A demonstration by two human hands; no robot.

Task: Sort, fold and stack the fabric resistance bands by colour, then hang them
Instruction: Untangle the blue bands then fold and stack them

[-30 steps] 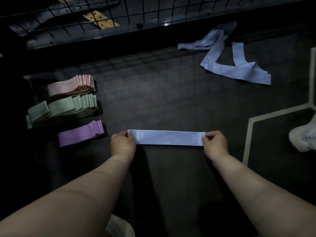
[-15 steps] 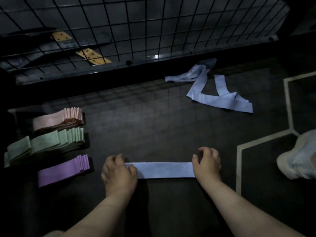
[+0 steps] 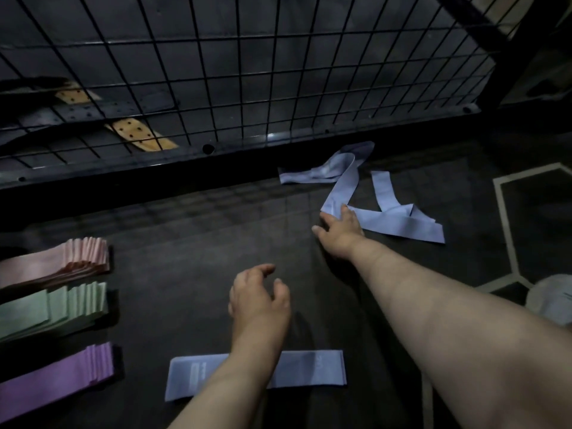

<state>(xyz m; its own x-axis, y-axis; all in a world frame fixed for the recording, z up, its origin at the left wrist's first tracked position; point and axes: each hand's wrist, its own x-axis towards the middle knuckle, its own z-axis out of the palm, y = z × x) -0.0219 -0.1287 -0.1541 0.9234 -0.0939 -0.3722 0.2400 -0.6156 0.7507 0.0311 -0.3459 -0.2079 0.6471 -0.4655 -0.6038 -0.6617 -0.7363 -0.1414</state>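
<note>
A wire grid panel (image 3: pixel 247 88) is standing along the far edge of the dark floor (image 3: pixel 185 236). Loose blue bands (image 3: pixel 402 224) are lying tangled near its foot, to the right. At the left, pink (image 3: pixel 62 264), green (image 3: pixel 55 308) and purple (image 3: pixel 62 373) stacks are sitting in a column. A folded blue band (image 3: pixel 309 366) is lying flat nearest the person. The right hand (image 3: pixel 339 230) is reaching out, fingers spread, touching the loose bands' edge. The left hand (image 3: pixel 258 298) is hovering, loosely curled, holding nothing.
</note>
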